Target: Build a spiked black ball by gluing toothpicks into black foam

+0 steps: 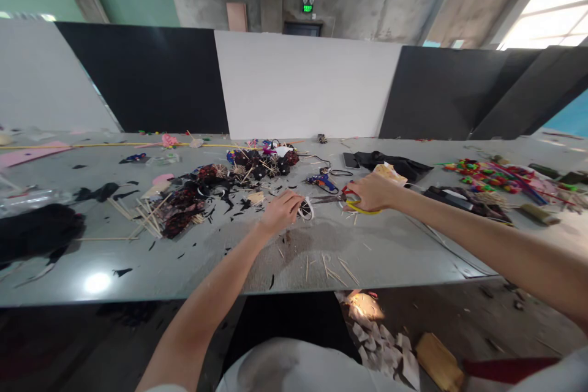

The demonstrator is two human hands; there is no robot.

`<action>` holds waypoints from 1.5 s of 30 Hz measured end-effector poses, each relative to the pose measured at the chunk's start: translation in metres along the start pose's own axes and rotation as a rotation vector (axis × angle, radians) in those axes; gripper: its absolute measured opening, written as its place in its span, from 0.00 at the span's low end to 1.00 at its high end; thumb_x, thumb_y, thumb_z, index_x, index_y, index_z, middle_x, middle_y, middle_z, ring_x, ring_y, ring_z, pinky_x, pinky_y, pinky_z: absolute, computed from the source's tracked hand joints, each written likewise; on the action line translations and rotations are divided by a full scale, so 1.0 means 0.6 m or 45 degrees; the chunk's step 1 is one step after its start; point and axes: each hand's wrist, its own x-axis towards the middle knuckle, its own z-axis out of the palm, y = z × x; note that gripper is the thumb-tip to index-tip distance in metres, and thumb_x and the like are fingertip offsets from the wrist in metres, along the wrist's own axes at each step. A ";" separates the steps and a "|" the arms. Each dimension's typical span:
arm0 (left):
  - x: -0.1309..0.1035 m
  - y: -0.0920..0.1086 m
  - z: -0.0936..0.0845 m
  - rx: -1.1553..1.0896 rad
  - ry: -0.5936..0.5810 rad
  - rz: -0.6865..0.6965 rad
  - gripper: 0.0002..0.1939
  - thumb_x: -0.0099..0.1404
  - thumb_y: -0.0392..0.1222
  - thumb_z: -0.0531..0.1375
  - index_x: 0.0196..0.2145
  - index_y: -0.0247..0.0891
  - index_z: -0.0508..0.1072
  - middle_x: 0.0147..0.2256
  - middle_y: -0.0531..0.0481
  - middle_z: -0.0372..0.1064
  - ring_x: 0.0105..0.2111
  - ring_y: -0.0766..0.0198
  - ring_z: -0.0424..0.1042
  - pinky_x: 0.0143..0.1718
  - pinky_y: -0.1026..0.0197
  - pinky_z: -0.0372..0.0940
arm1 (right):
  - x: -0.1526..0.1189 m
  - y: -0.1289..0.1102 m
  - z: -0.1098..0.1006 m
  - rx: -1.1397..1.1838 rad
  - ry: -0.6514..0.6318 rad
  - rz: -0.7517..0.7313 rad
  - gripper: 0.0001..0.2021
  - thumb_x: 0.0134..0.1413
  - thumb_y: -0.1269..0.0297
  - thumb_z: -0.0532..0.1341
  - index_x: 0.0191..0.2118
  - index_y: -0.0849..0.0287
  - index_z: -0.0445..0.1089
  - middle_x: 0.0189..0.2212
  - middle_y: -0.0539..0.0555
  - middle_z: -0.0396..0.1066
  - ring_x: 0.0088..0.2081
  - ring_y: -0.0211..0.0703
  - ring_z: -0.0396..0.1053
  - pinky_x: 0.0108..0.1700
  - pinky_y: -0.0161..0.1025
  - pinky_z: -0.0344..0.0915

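My left hand (281,213) is closed near the middle of the grey table, its fingertips pinching a small white, ring-like piece (305,209) with dark parts inside. To its right, my right hand (373,191) is wrapped round scissors with red and yellow handles (362,207). The scissor blades point left and reach close to the white piece; whether they touch it is too small to tell. Just behind the blades lies a blue glue gun (323,182) with a dark cord.
Dark fabric scraps, patterned bundles (184,214) and thin sticks (151,214) cover the left. A phone (350,160) and black cloth (395,165) lie behind my right hand. Colourful pompoms (478,174) are at right. Panels (307,86) stand along the back.
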 end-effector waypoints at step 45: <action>0.004 0.005 -0.005 0.019 -0.118 -0.014 0.13 0.79 0.38 0.51 0.50 0.36 0.74 0.43 0.40 0.76 0.48 0.54 0.76 0.49 0.48 0.74 | 0.013 -0.019 0.042 -0.081 0.058 -0.234 0.27 0.69 0.45 0.54 0.37 0.63 0.82 0.27 0.65 0.78 0.30 0.50 0.73 0.37 0.43 0.58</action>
